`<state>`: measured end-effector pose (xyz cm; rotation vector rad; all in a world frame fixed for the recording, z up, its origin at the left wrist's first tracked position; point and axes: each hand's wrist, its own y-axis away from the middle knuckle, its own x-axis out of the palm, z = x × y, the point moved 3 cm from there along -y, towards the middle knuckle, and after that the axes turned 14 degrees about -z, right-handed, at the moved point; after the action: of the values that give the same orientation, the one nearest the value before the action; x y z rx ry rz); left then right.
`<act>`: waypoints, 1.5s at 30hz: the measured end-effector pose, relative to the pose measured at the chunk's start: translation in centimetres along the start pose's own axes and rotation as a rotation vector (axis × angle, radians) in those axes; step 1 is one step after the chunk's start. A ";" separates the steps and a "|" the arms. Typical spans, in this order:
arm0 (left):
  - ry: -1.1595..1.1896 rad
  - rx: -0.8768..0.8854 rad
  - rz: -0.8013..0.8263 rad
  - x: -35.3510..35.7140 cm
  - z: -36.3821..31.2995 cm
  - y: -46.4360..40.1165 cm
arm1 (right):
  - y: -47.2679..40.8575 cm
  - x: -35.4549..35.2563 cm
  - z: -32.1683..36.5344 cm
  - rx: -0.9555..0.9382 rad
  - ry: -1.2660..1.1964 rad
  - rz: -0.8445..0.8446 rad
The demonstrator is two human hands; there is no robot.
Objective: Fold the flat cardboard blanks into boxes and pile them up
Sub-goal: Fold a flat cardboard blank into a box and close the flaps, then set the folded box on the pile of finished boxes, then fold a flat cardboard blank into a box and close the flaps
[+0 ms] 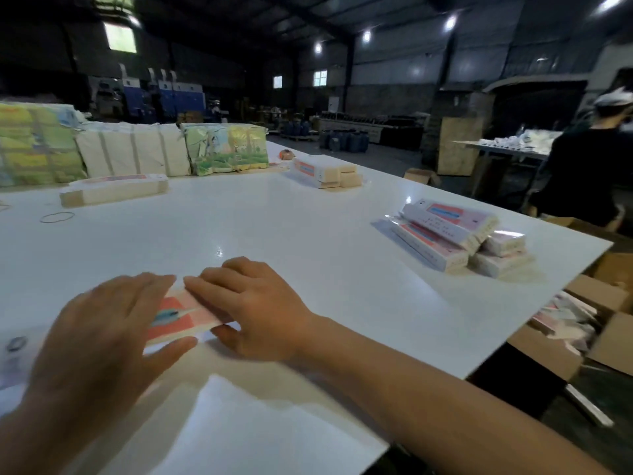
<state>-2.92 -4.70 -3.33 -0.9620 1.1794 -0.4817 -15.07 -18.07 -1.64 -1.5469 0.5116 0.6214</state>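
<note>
Item: 1 flat pink-and-white printed cardboard blank (181, 313), with a teal mark on a coral-red panel and a plain tan edge along its near side, lying on the glossy white table (274, 214) close to the near edge, directly in front of the person. Position relative to the hands: the blank sits between them, its long axis running from lower left to upper right, so that the left hand (99, 334) covers its left end and the right hand (253, 310) covers its right end; both are equally near, each already touching it. Grip: the left hand lies spread over the blank with fingers straight, thumb along the near edge, pressing rather than clasping; it is motion-blurred. The right hand rests on the far-right portion with fingers lightly bent over the top and thumb at the near edge; whether it pinches the card or only presses cannot be told. Judgement: the coming fold likely turns on that long axis, the hands working from opposite ends. Related stock: 1 pile of finished pink-and-white boxes (459, 238) well apart to the right; 1 stack of flat blanks (113, 190) far left.
</note>
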 end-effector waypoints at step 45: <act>0.075 -0.223 0.330 1.1 -2.5 1.4 | 0.2 4.0 -2.4 0.376 -0.014 0.194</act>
<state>-5.07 -5.78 -5.26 -0.9195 1.4509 -0.1243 -11.98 -20.34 -4.36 -1.1452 0.7297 0.6421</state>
